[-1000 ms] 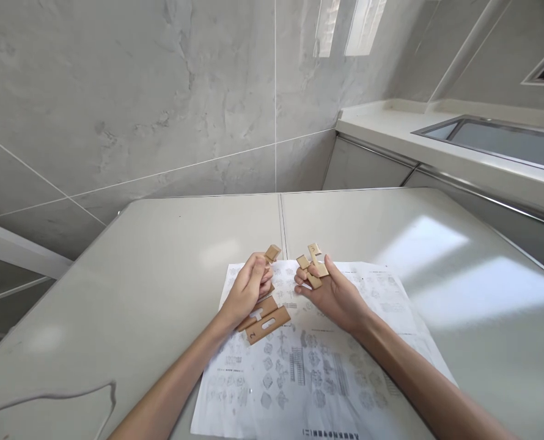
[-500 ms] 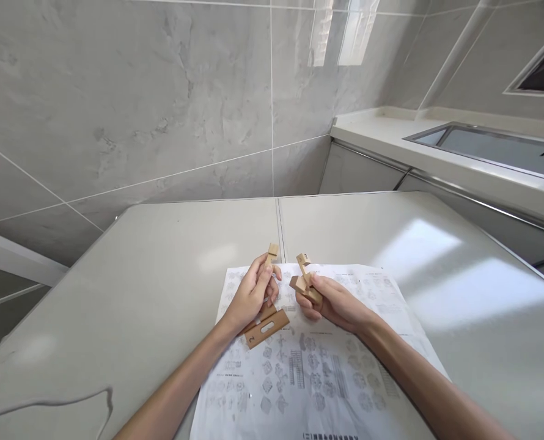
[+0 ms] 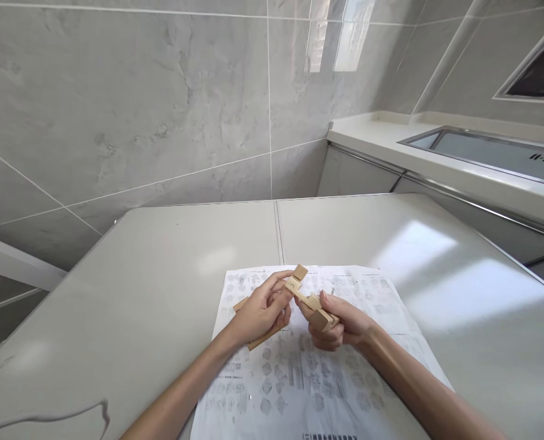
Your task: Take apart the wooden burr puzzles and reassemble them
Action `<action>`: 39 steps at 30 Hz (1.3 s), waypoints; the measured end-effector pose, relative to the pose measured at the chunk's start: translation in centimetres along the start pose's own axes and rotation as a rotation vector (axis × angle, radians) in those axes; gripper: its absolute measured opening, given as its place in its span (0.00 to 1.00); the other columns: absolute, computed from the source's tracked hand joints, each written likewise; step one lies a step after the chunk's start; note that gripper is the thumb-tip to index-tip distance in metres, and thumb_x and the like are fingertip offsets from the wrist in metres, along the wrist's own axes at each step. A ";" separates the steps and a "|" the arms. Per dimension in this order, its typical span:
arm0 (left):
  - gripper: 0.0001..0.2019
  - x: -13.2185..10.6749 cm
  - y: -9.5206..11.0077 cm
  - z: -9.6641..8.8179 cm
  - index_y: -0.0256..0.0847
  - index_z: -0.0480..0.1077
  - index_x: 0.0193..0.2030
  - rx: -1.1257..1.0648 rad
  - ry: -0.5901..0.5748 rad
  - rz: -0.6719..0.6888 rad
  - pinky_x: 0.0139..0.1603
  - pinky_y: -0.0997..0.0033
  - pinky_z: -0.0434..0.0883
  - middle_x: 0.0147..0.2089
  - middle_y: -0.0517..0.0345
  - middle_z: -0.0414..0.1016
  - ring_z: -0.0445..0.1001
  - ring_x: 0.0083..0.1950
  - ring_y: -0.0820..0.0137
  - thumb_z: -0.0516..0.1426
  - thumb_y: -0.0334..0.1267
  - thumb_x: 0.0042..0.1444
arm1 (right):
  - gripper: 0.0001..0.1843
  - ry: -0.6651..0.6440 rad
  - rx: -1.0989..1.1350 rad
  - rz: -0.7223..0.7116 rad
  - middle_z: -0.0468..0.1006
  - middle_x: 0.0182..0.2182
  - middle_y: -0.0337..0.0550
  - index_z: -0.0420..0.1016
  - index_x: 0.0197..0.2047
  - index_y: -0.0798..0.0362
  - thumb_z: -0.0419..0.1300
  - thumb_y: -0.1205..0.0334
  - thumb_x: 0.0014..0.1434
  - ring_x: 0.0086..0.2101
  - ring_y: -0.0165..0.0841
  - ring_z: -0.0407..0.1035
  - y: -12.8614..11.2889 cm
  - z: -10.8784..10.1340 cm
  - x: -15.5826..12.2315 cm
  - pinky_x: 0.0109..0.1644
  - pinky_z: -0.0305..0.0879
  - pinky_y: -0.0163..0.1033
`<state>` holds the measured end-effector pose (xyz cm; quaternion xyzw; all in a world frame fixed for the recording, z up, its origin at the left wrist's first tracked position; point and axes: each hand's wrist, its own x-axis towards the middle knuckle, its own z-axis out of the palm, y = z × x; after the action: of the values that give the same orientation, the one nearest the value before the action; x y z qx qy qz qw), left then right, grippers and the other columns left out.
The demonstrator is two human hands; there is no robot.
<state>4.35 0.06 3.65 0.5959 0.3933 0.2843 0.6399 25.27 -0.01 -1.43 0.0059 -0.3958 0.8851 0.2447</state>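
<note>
My right hand [image 3: 334,324] is closed around notched wooden puzzle pieces [image 3: 322,319] over the printed sheet [image 3: 340,397]. From them a narrow wooden bar slants up to the left, toward my left hand [image 3: 267,308]. My left fingers are bent and pinch at the bar's upper end, beside a small wooden block [image 3: 300,272]. Whether that block and the bar are one piece I cannot tell. Below my left hand lies another wooden piece [image 3: 265,338] on the sheet, mostly covered by the hand.
The sheet, printed with rows of small diagrams, lies on a pale glossy table [image 3: 175,293] with a seam down its middle. A grey cord [image 3: 47,417] runs along the lower left. Behind are grey wall tiles [image 3: 162,104]; a counter with a sink [image 3: 483,153] stands at the right.
My hands have come together: the left moved right and down to the pieces in my right hand, which dropped slightly and tilted them. The slotted piece marked 2 is now mostly hidden.
</note>
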 end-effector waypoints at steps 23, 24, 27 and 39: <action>0.38 -0.2 0.0 -1.0 0.51 0.61 0.71 0.250 -0.014 -0.039 0.38 0.67 0.74 0.40 0.59 0.80 0.78 0.35 0.66 0.68 0.51 0.56 | 0.40 0.235 -0.151 0.170 0.48 0.12 0.22 0.68 0.31 0.55 0.43 0.24 0.67 0.14 0.21 0.37 -0.2 -0.4 -0.2 0.17 0.40 0.31; 0.37 -0.2 0.0 -1.1 0.51 0.62 0.70 0.267 0.003 -0.039 0.39 0.67 0.73 0.41 0.58 0.80 0.78 0.36 0.66 0.68 0.51 0.56 | 0.40 0.247 -0.164 0.172 0.48 0.12 0.23 0.68 0.31 0.55 0.42 0.25 0.68 0.14 0.22 0.37 -0.3 -0.3 -0.2 0.17 0.39 0.31; 0.37 0.0 -0.2 -1.1 0.51 0.65 0.68 0.285 0.044 -0.016 0.43 0.67 0.73 0.45 0.57 0.79 0.77 0.41 0.64 0.70 0.50 0.53 | 0.39 0.322 -0.206 0.193 0.50 0.13 0.24 0.65 0.29 0.53 0.39 0.27 0.70 0.15 0.22 0.37 -0.6 0.0 -0.2 0.18 0.38 0.32; 0.38 0.4 -0.8 -1.3 0.51 0.64 0.69 0.146 0.019 -0.067 0.44 0.65 0.72 0.47 0.54 0.81 0.79 0.43 0.62 0.71 0.48 0.53 | 0.37 0.589 -0.431 0.206 0.53 0.15 0.30 0.61 0.25 0.52 0.42 0.28 0.70 0.16 0.23 0.42 -1.1 1.1 0.4 0.20 0.40 0.33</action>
<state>3.33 0.96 2.79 0.6247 0.4386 0.2388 0.6002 25.21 0.00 0.16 -0.3400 -0.4840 0.7655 0.2533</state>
